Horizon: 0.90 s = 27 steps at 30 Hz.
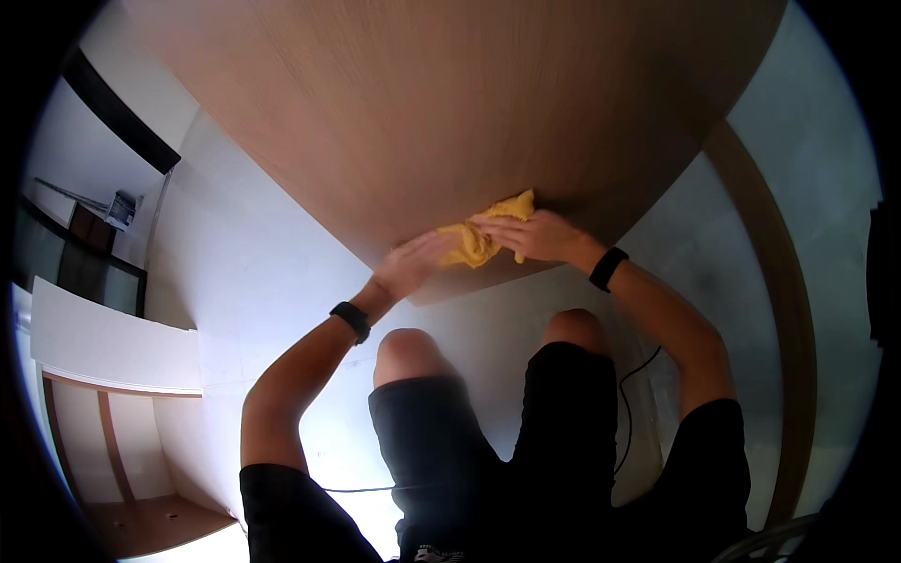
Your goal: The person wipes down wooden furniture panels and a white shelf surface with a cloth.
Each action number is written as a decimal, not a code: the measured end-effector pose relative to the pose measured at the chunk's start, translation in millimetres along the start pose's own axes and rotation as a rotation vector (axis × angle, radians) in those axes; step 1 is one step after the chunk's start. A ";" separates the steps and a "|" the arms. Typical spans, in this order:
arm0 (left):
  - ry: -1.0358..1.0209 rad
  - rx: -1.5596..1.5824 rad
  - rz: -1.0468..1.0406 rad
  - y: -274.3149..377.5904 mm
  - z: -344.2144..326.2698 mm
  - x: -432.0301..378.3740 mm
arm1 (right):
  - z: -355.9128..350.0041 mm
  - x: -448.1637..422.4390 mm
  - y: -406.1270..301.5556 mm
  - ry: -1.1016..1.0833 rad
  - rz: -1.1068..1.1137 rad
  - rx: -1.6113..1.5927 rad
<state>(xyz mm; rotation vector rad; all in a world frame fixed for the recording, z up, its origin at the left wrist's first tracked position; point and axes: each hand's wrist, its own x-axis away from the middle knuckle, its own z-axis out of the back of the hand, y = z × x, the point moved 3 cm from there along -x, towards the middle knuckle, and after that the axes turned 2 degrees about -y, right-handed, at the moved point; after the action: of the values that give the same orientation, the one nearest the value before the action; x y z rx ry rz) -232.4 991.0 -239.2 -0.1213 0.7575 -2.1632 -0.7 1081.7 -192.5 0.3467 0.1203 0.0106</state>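
Note:
A crumpled yellow cloth [475,243] lies pressed against the lower part of a large brown wood-grain panel [422,127]. My right hand [545,236] rests on the cloth's right side, fingers stretched over it towards the left. At the cloth's left edge is my left hand [415,264], somewhat blurred, its fingertips touching the cloth; whether it grips the cloth is unclear. Both wrists wear dark bands. The panel's lower edge runs just above my bent knees.
A thin black cable [621,401] runs beside my right leg and across the light floor. A curved brown strip [781,310] stands at the right. On the left are a white-fronted cabinet [116,345] and a dark-framed opening with a small bucket-like container [121,210].

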 end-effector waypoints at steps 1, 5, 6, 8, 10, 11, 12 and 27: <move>0.086 -0.024 0.046 -9.3 32.6 -9.7 | 18.5 9.3 9.7 0.165 -0.072 0.017; 0.404 -0.075 0.210 -83.5 128.8 4.5 | 110.1 -12.9 30.6 0.588 -0.207 0.350; 0.435 -0.108 0.277 -98.2 153.2 2.5 | 136.8 -20.5 37.3 0.657 -0.264 0.407; 0.445 -0.147 0.362 -118.2 190.1 0.4 | 208.6 -42.7 35.1 0.726 -0.276 0.356; 0.538 -0.309 0.391 -127.3 208.8 -2.3 | 224.2 -59.2 36.8 0.794 -0.310 0.321; 0.530 -0.303 0.381 -127.7 205.0 -0.2 | 218.9 -66.3 42.3 0.901 -0.272 0.364; 0.515 -0.275 0.378 -127.7 198.7 4.0 | 207.0 -63.3 45.4 0.932 -0.258 0.344; -0.319 -0.053 -0.225 57.0 -115.2 96.1 | -150.8 -21.2 -66.6 0.121 -0.180 -0.503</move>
<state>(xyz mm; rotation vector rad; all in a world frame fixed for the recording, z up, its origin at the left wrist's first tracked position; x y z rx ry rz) -295.1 948.0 -380.6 -0.5892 0.6391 -2.2579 -40.5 1069.5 -353.4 -0.1684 0.2622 -0.1144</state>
